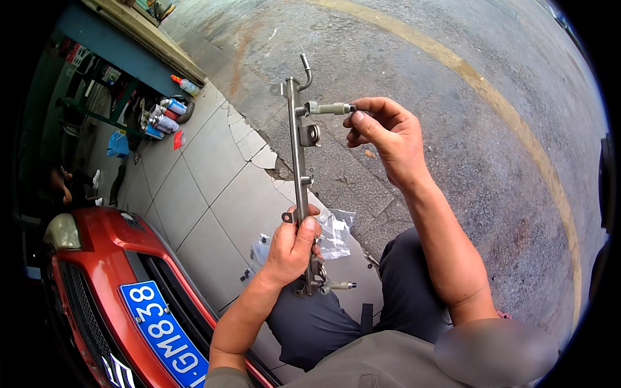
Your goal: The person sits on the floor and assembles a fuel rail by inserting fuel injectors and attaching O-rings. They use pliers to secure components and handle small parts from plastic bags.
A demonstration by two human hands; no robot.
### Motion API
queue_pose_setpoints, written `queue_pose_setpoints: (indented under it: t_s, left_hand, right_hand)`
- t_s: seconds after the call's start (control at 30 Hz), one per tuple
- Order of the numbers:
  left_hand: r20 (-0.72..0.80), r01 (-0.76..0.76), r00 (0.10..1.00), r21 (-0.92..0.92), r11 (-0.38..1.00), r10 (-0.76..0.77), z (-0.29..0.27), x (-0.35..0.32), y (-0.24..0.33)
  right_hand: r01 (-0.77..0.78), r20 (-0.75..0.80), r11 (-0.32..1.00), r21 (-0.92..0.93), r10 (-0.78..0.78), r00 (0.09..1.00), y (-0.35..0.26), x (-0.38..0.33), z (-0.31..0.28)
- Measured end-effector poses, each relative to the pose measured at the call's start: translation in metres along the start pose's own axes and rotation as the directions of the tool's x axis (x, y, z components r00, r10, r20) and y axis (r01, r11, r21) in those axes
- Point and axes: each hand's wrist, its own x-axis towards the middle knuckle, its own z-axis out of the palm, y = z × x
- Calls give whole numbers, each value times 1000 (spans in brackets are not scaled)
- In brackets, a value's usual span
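Silver-grey metal shows along the rail (298, 152), which I hold up in the air, above the broken edge of the tiled floor (208, 161). My left hand (291, 249) is closed around the rail's lower part, with the thumb lying along the front. My right hand (393, 134) is narrow: its thumb and finger pinch the dark tip of the upper injector (331, 109). This injector stands out sideways from the rail, near its top end, and its other end meets the rail; how deep it sits, I cannot tell. At the bottom end of the rail, a lower injector (337, 285) points to the right as well, apart from both hands. Below, a clear plastic bag (336, 237) lies on the tiled floor near its broken edge. Several cans (163, 123) are grouped at the far edge of the same floor, and a red car (107, 236) is on the left.
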Motion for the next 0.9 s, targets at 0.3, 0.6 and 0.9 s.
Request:
queue_pose_setpoints:
  t_s: [0.3, 0.6, 0.9]
  left_hand:
    - [-54, 10, 998, 3, 1000, -9, 1, 1, -3]
    - [-35, -12, 999, 167, 986, 18, 7, -4, 14]
    - [-5, -70, 997, 292, 954, 74, 6, -9, 16]
  right_hand:
    - [86, -45, 991, -100, -91, 995, 0, -3, 5]
    - [86, -38, 987, -139, -92, 995, 1, -3, 9]
    - [196, -64, 960, -201, -213, 975, -2, -8, 14]
